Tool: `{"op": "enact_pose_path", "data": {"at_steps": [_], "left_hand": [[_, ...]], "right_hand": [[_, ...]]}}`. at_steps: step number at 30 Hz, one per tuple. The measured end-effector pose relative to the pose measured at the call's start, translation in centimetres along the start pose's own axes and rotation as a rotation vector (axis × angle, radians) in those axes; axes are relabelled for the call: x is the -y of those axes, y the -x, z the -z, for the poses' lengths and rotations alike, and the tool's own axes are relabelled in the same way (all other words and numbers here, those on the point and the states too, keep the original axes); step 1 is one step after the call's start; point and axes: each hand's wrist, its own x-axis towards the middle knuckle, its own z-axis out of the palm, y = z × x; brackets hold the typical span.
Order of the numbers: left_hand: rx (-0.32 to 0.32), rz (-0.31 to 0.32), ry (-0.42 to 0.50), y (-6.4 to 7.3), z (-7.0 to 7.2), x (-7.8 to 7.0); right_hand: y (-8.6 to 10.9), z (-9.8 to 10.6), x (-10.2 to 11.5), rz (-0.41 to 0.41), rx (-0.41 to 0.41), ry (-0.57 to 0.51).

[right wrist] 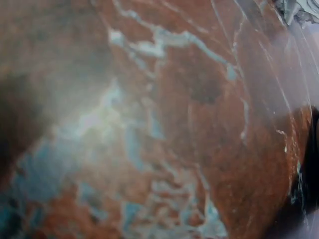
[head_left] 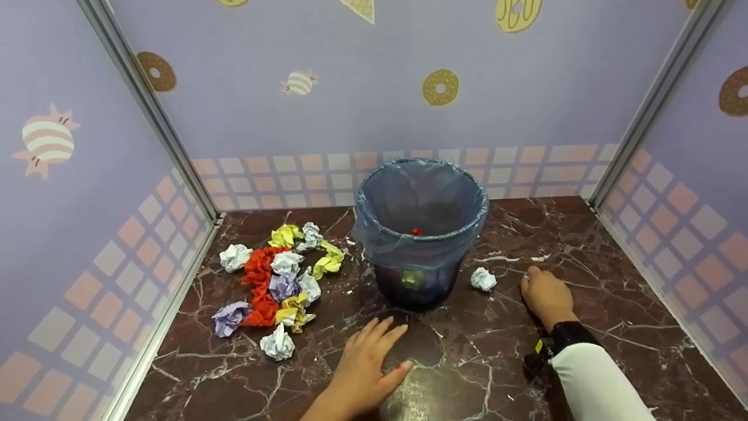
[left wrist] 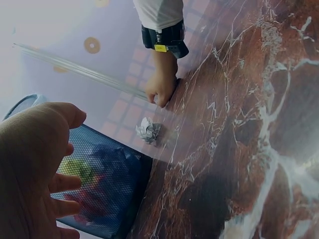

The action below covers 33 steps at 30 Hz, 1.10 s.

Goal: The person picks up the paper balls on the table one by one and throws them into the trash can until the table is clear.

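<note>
Spread over the tabletop near the bin, my left hand [head_left: 365,362] has straight fingers and a bare palm side. In the left wrist view, this hand [left wrist: 30,169] overlaps the dark mesh bin [left wrist: 127,164]. The bin [head_left: 418,286] stands upright, lined with a translucent blue bag [head_left: 423,248]; colored paper shows through its mesh. Right of it, my right hand [head_left: 548,297] rests low on the table with fingers curled under. The underside of that hand is hidden. A white crumpled paper ball [head_left: 483,279] lies between the bin and the right hand, apart from both.
On the left lies a cluster of crumpled paper: red balls [head_left: 264,310], yellow balls [head_left: 329,260], purple balls [head_left: 231,318] and white balls [head_left: 277,343]. Lilac panels [head_left: 374,111] wall the dark marbled table [head_left: 479,362] at the back and both sides.
</note>
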Motion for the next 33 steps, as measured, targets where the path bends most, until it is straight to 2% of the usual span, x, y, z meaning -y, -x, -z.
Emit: {"op": "enact_pose_path", "data": {"at_steps": [17,26,33], "left_hand": [[-0.032,-0.001,-0.013,0.5,-0.2,0.9],[-0.048,-0.003,-0.032,0.7,0.2,1.1],[-0.054,0.020,-0.018,1.0,0.5,1.5]], "right_hand": [[0.4,0.3,-0.7,0.007,-0.026,-0.012],[0.5,0.0,-0.6,0.032,-0.067,-0.017],[1.2,-0.5,-0.5,0.059,-0.129,-0.058]]}}
